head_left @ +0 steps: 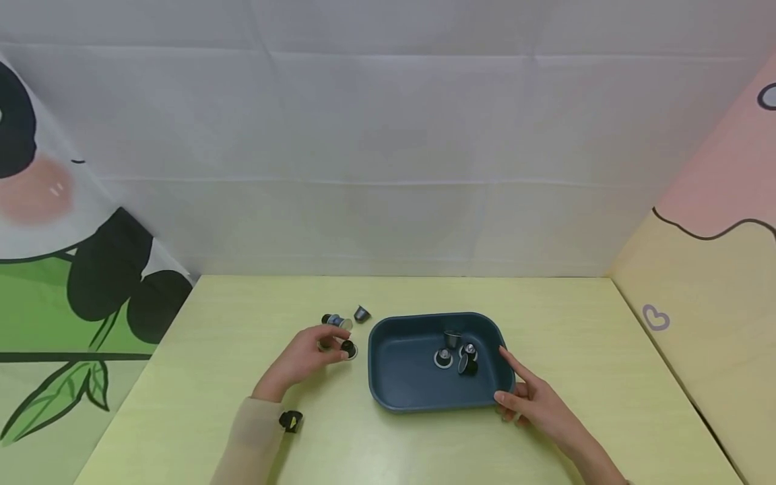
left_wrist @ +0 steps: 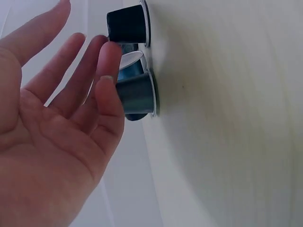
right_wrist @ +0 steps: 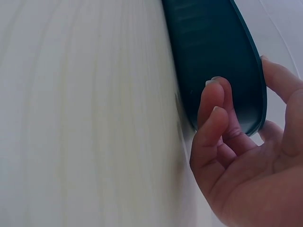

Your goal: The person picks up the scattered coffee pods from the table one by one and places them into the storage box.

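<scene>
My left hand reaches over the table left of the tray, fingers spread and loosely bent. Its thumb and fingertips are beside a black coffee capsule; I see no firm pinch on it. In the left wrist view a black capsule and a dark green capsule stand rim-down by the fingertips. Other capsules lie behind the hand, with a grey-blue capsule farther back. My right hand touches the right end of the dark blue tray, index straight along the rim, other fingers loosely bent.
Inside the tray, toward its right side, sit several capsules, among them a silver-rimmed capsule and a tipped black capsule. A pale yellow table carries everything. A white cloth wall rises at its back edge.
</scene>
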Available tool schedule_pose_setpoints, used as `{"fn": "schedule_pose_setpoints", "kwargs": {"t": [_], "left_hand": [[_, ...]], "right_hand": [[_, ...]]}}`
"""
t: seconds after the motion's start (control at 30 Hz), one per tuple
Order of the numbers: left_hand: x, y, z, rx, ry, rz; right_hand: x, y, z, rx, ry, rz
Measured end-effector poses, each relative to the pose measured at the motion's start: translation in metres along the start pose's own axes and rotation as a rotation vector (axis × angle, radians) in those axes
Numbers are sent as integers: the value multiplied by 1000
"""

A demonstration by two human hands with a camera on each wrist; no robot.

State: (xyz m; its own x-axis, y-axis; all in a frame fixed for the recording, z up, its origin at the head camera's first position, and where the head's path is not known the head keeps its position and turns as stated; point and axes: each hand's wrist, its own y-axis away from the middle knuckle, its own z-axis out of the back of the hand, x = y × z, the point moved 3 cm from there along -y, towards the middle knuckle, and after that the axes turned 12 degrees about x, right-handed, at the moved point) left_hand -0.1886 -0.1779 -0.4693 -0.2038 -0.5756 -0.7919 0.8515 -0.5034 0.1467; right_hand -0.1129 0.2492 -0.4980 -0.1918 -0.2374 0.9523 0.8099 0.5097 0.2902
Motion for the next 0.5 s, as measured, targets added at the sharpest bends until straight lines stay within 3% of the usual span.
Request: {"fn": "schedule_pose_setpoints", "kwargs": {"t": [0.13,0.5], "left_hand": [[-1,-4,-3,15,17,12],[-2,-14,-16,137,-15,-23]], "right_hand": [[1,1,0,-1,-2,-4],[0,1,0,-4,-2,-6]]}}
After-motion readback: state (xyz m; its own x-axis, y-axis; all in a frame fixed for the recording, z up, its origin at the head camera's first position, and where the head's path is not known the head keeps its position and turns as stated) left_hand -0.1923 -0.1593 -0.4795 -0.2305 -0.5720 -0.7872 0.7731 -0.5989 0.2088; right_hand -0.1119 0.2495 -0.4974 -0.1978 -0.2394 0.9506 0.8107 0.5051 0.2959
